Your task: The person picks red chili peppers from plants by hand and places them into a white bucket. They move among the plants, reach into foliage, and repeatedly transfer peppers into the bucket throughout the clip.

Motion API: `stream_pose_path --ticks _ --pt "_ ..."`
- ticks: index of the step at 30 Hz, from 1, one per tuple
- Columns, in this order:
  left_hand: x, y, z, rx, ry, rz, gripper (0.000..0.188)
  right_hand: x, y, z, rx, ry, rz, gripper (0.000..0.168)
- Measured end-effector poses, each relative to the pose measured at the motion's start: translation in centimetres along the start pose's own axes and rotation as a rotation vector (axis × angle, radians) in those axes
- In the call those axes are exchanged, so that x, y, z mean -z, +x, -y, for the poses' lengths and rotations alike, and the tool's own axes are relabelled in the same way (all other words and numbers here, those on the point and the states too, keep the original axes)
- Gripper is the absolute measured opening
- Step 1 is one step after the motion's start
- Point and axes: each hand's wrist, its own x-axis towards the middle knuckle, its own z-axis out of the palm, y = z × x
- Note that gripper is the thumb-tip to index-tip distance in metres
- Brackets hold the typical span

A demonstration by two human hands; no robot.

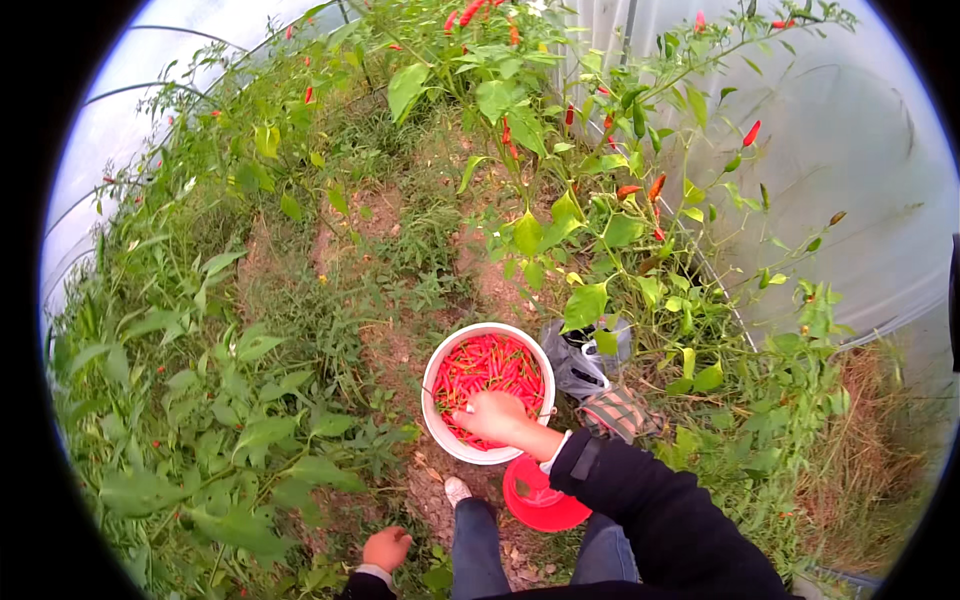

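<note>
A white plastic bucket stands on the soil before my feet, filled with red chilli peppers, many with green stems. My right hand reaches down over the near part of the bucket, its fingertips against or just above the chillies. Whether it grips any is hidden from this angle. Just below the bucket's rim lies a red plastic bowl, tilted partly beneath my forearm. My left hand hangs at the bottom left, away from the bucket, with loosely curled fingers; its palm is out of sight.
Chilli plants with red and green fruit lean in from the upper right. A clear plastic bag and a checked cloth item lie right of the bucket. Plastic greenhouse sheeting borders the right side. Dense green plants grow on the left.
</note>
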Motion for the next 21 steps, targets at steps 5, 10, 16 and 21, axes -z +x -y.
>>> stream_pose_path --ticks 5,10,16,21 --pt "-3.5 -0.4 -2.4 -0.194 0.112 0.016 0.044 -8.0 7.6 -6.2 -0.135 0.140 0.053 0.042" --pt "-5.4 1.7 0.0 -0.185 -0.011 0.038 0.039 -13.9 13.9 -14.2 -0.254 0.221 -0.008 0.043" --pt "-7.5 3.1 2.9 -0.079 0.122 0.188 0.038 -17.4 14.8 -17.9 -0.246 0.196 0.035 0.034" --pt "-7.9 3.9 0.9 -0.140 0.114 0.206 0.038 -18.1 14.4 -17.0 -0.165 0.110 -0.013 0.029"
